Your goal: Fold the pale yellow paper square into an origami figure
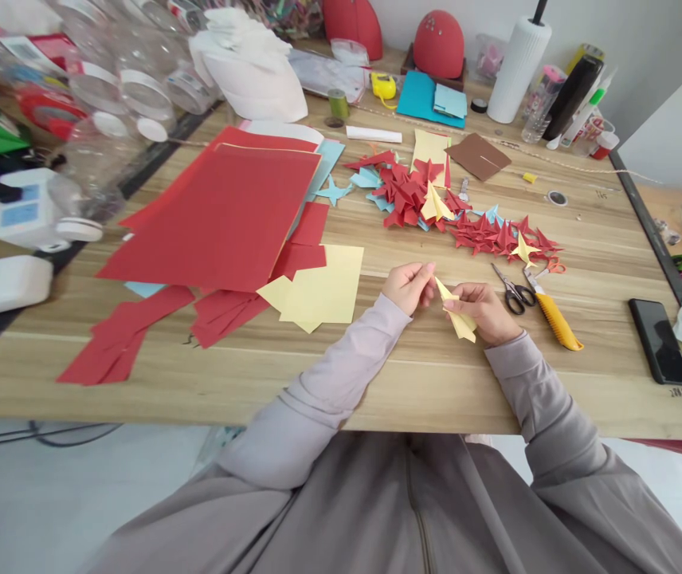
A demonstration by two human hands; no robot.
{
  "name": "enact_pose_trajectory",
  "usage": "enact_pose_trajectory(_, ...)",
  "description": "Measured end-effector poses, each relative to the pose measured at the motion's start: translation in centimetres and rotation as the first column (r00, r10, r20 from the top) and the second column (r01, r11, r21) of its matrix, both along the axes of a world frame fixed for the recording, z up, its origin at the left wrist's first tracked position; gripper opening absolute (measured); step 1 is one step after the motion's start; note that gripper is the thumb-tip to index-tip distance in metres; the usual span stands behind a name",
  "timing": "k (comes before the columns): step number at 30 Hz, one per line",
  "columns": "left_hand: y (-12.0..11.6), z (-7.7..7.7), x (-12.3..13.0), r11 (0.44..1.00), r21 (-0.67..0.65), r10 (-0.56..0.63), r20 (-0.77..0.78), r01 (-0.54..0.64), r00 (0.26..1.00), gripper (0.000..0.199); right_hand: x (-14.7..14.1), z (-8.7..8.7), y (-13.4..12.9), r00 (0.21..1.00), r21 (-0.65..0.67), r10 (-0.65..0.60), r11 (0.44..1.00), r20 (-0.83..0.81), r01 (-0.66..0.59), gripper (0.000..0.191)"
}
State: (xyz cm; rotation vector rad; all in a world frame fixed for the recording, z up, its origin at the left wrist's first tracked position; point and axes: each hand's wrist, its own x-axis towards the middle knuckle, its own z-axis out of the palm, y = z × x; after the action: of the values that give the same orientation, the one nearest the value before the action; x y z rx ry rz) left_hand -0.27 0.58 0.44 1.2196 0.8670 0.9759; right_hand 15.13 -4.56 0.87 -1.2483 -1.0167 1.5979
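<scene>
Origami [457,319] (yellow) — left hand [405,287], right hand [481,312]

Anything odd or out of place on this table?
Nothing looks damaged or spilled, and the folded yellow paper held in the left hand and right hand looks intact. The one untidy spot: red paper offcuts lie askew near the table's front edge, apart from the stacked red sheets.

The only view looks out from the person's head, facing forward and down past the chest [365,510] to the left hand [408,288] and right hand [481,312] close below. It overlooks a wooden table [425,391] from its near edge, reaching across to the wall [645,56] beyond.
</scene>
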Motion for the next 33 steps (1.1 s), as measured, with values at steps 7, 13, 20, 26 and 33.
enact_pose_trajectory(7, -0.3, 0.0, 0.1, 0.998, 0.024, -0.053, 0.050, 0.052, 0.997, 0.046, 0.0, -0.1, 0.1, 1.000, -0.001, 0.002, 1.000, -0.005, -0.002, 0.025)
enact_pose_trajectory(13, -0.3, -0.4, 0.0, 0.998, -0.006, -0.056, 0.039, 0.057, 0.998, 0.044, -0.1, -0.1, 0.1, 0.999, 0.033, 0.021, 0.999, 0.027, -0.022, 0.029)
enact_pose_trajectory(20, -0.3, -0.5, 0.1, 0.993, -0.037, -0.110, 0.034, 0.112, 0.993, 0.047, -0.6, 0.1, 0.3, 0.999, 0.028, -0.025, 0.999, 0.022, 0.025, 0.036)
enact_pose_trajectory(26, -0.3, -1.0, -0.1, 0.995, -0.051, -0.086, -0.022, 0.085, 0.996, 0.044, -0.8, -0.1, 0.2, 0.996, 0.033, -0.032, 0.999, 0.078, 0.030, 0.035)
enact_pose_trajectory(33, -0.2, -1.0, 0.1, 0.989, -0.138, -0.055, -0.007, 0.054, 0.998, 0.044, -0.4, 0.0, 0.3, 0.995, -0.002, -0.016, 1.000, 0.099, 0.016, 0.035)
